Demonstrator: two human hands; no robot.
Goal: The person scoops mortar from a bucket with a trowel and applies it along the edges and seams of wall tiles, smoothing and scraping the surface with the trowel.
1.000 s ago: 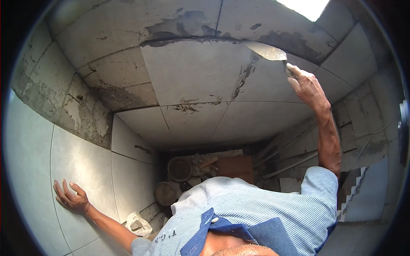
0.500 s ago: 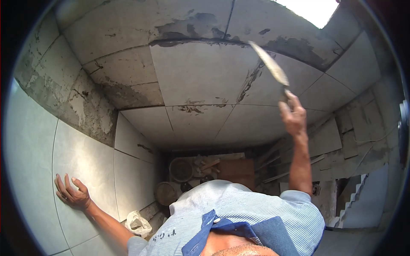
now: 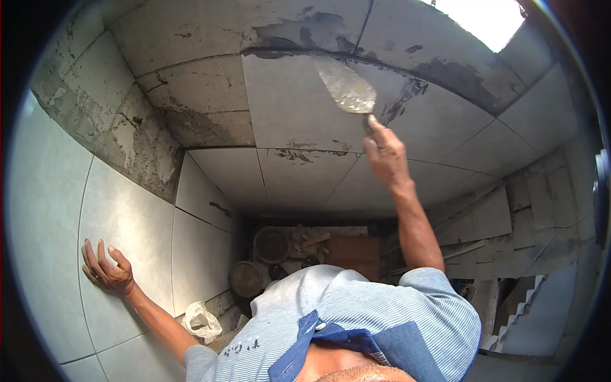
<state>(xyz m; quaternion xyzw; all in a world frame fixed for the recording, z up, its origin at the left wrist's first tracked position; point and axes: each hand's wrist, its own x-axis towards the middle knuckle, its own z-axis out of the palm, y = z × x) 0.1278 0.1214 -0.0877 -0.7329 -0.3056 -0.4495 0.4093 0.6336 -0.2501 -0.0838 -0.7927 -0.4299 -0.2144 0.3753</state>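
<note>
My right hand is wrapped round the handle of a pointed trowel, whose blade is stained with pale mortar. The blade points up and left in front of a large light-grey wall tile; I cannot tell if it touches. Dark mortar smears mark the joint to the right of the blade. With fingers spread, my left hand rests flat against a pale tile on the left wall.
Bare, mortar-patched wall lies left of the tile. Below are round buckets, wood scraps and a brown board. A white plastic bag is by my left arm. Bright light enters through an opening at upper right.
My right hand has moved left with the trowel, and the blade now shows its broad face. My left hand stays on the wall tile. The view has shifted slightly.
</note>
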